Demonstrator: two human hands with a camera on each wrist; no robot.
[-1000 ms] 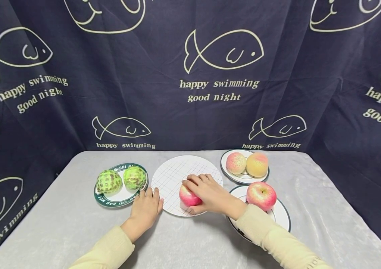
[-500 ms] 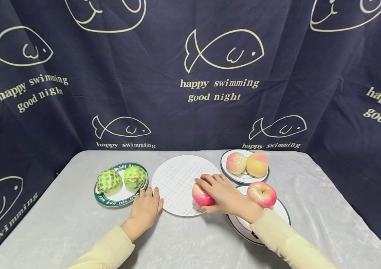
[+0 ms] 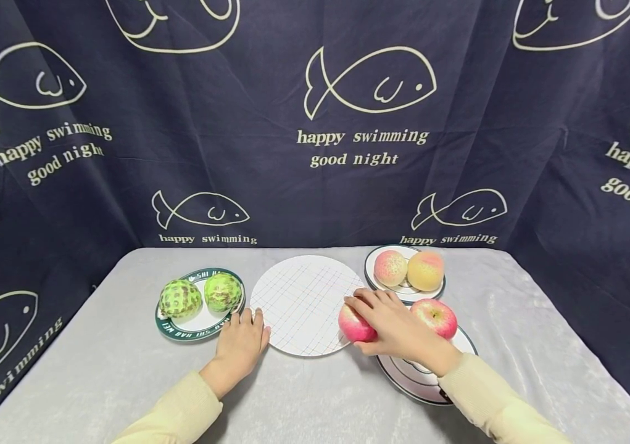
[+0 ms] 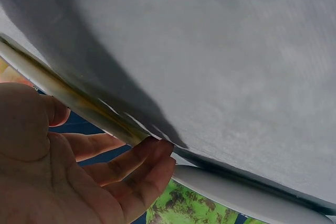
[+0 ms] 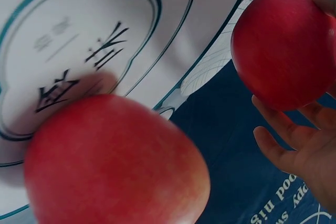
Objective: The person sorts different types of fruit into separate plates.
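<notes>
My right hand grips a red apple, thumb below and fingers over its top, at the right edge of the round white board. In the right wrist view this apple is off the surface, within the curved fingers. A second apple lies on the white plate with dark rims, behind the right wrist. My left hand rests at the board's left edge. The left wrist view has its fingertips touching the board's rim, with thumb and fingers loosely bent.
At left, a green-rimmed oval plate bears two green knobbly fruits. Two peaches sit on a small plate at the back right. A dark fish-print cloth hangs behind the grey-covered table.
My right hand has carried the apple rightward, from over the board's middle to its right edge, near the plate with the other apple. My left hand has stayed put.
</notes>
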